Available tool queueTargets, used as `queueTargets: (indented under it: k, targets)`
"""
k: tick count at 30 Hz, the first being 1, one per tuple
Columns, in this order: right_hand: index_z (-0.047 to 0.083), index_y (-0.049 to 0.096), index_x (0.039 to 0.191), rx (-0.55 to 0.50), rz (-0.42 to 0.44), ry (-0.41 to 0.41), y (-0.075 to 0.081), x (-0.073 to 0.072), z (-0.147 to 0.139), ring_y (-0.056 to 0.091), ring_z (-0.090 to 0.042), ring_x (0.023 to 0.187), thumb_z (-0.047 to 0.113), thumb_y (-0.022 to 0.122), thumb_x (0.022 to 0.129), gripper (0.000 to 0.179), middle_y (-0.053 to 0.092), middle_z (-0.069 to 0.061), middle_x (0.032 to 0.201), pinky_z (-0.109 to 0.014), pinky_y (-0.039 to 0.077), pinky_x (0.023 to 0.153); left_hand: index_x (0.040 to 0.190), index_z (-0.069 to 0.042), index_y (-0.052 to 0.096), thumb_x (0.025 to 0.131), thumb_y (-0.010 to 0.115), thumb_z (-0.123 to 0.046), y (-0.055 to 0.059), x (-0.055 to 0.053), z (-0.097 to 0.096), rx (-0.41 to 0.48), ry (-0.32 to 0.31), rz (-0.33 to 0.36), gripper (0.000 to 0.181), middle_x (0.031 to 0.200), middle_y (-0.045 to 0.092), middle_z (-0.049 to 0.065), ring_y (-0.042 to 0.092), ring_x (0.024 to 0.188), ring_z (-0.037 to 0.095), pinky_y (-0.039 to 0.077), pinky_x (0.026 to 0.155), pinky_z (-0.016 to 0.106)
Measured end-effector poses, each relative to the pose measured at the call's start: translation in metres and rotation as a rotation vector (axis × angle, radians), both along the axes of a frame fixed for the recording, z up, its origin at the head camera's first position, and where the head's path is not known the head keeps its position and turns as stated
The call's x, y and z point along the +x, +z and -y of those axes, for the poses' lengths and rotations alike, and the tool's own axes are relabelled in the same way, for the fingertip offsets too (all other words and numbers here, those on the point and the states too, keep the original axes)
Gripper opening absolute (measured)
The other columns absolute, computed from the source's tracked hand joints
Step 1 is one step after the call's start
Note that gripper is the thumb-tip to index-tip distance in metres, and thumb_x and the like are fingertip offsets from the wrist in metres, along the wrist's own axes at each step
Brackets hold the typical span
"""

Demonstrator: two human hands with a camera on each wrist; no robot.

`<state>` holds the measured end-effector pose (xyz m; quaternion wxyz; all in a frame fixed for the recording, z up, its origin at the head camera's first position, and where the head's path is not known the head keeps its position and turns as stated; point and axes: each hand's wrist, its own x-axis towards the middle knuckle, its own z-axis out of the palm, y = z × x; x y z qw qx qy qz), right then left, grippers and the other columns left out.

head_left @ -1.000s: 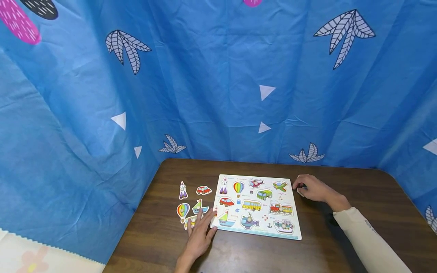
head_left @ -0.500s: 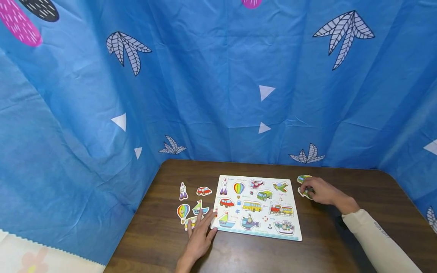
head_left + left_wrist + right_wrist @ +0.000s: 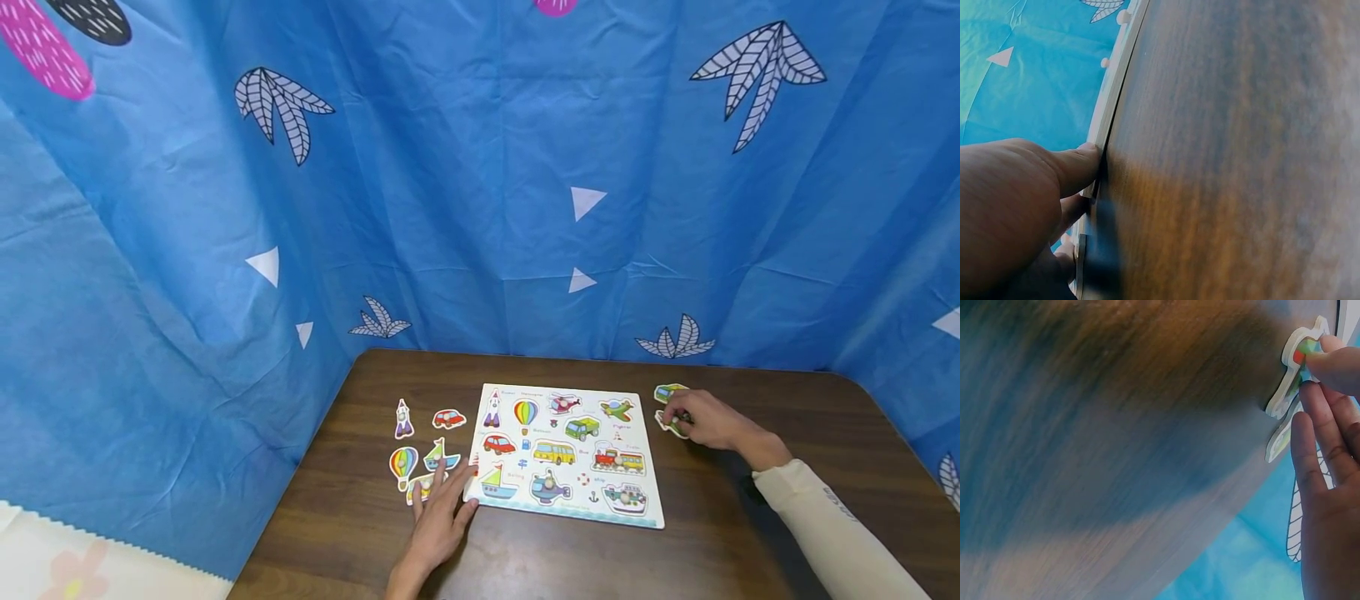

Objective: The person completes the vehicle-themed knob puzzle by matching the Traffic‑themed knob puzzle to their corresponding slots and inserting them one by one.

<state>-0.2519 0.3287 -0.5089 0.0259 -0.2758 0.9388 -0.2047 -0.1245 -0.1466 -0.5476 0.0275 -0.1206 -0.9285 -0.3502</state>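
My right hand [image 3: 711, 421] is just past the board's right side, its thumb and fingers pinching a green airplane puzzle piece [image 3: 669, 424] that lies low on the table. In the right wrist view the airplane's white rim shows beyond the thumb [image 3: 1335, 367]. A green truck piece [image 3: 667, 392] lies right behind it. At the near left corner of the white wooden puzzle board [image 3: 540, 508], my left hand [image 3: 438, 521] rests with fingers spread. Its thumb [image 3: 1082, 165] touches the board's front edge, and its other fingers reach over a yellow bus piece [image 3: 420, 490], partly hiding it.
Left of the board lie a rocket piece [image 3: 404, 418], a red car piece [image 3: 449, 418], a balloon piece [image 3: 402, 465] and a sailboat piece [image 3: 442, 455]. Helicopter [image 3: 564, 404], train [image 3: 617, 458], submarine [image 3: 550, 488] and ship [image 3: 625, 498] pieces sit in the board. A blue curtain [image 3: 480, 208] hangs behind the table.
Over the second, my right hand has moved slightly right and toward me, bringing the truck and airplane pieces into view. During the last half second both hands stay nearly still.
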Motion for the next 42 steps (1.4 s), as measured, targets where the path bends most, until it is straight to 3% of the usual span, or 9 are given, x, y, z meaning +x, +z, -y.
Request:
queueTargets:
  k: [10, 19, 29, 36, 42]
  targets:
    - [0.017, 0.072, 0.083, 0.015, -0.001, 0.009, 0.001, -0.002, 0.002, 0.053, -0.005, 0.076, -0.008, 0.07, 0.08, 0.026, 0.065, 0.004, 0.086, -0.03, 0.05, 0.069, 0.14, -0.015, 0.057, 0.097, 0.062, -0.022, -0.001, 0.0, 0.0, 0.001, 0.003, 0.003, 0.044, 0.151, 0.05, 0.011, 0.024, 0.149, 0.047, 0.004, 0.107, 0.074]
    - [0.016, 0.074, 0.087, 0.001, 0.008, -0.021, 0.012, -0.006, 0.015, 0.054, -0.006, 0.079, -0.005, 0.07, 0.084, 0.022, 0.064, 0.006, 0.09, -0.03, 0.052, 0.07, 0.14, -0.016, 0.057, 0.096, 0.063, -0.02, 0.0, 0.001, 0.0, 0.01, 0.005, 0.009, 0.044, 0.152, 0.05, 0.01, 0.024, 0.149, 0.047, 0.004, 0.107, 0.075]
    - [0.014, 0.075, 0.091, -0.026, 0.0, 0.003, 0.016, -0.014, 0.039, 0.06, -0.008, 0.085, -0.006, 0.07, 0.086, 0.021, 0.066, 0.004, 0.095, -0.03, 0.055, 0.073, 0.138, -0.014, 0.059, 0.095, 0.064, -0.018, -0.002, 0.002, -0.001, 0.012, 0.007, -0.054, 0.043, 0.149, 0.053, 0.013, 0.028, 0.145, 0.051, 0.006, 0.104, 0.076]
    - [0.012, 0.075, 0.093, -0.038, 0.014, 0.038, 0.014, -0.021, 0.058, 0.061, -0.011, 0.085, -0.006, 0.067, 0.089, 0.02, 0.066, 0.001, 0.097, -0.032, 0.054, 0.073, 0.139, -0.015, 0.058, 0.096, 0.064, -0.019, -0.001, 0.003, 0.0, 0.022, 0.012, 0.001, 0.044, 0.151, 0.051, 0.011, 0.023, 0.148, 0.048, 0.003, 0.106, 0.075]
    - [0.013, 0.075, 0.094, -0.016, 0.018, 0.053, 0.011, -0.025, 0.07, 0.062, -0.012, 0.087, -0.006, 0.066, 0.09, 0.021, 0.066, 0.001, 0.097, -0.03, 0.055, 0.073, 0.14, -0.016, 0.058, 0.096, 0.063, -0.02, -0.002, 0.0, 0.0, 0.007, 0.011, 0.007, 0.044, 0.152, 0.05, 0.01, 0.023, 0.149, 0.046, 0.004, 0.107, 0.074]
